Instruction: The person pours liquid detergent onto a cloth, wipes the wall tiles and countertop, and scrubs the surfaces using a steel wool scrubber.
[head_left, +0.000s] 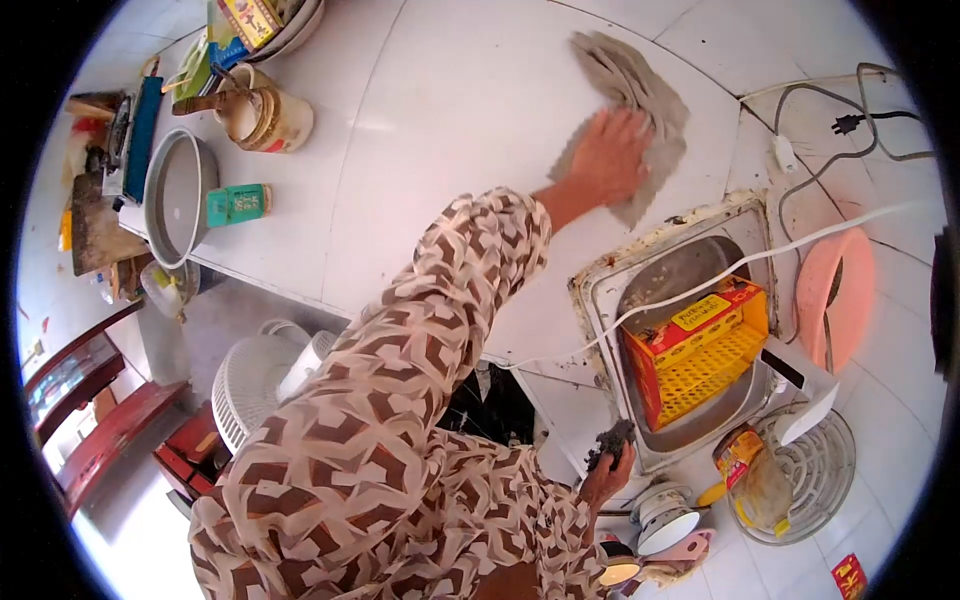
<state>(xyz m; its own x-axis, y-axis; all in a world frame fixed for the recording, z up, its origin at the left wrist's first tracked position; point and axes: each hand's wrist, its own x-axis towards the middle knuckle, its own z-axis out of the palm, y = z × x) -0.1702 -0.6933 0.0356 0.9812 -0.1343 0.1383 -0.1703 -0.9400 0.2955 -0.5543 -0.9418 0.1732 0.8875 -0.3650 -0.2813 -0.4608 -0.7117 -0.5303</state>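
My left hand lies palm down on a crumpled grey-brown cloth, pressing it against the white tiled counter. Its fingers are partly bent into the fabric. Low in the view, my right hand is closed around a dark, ragged clump that resembles a scouring pad. To the right of the cloth is a sink with a stained rim. Inside it, a red and yellow cardboard box sits tilted.
A white cable crosses the sink. Beyond it stand a pink basin and a coiled metal rack under a plastic bag. At left are a tub, a green box and a round pan. A fan stands below the counter.
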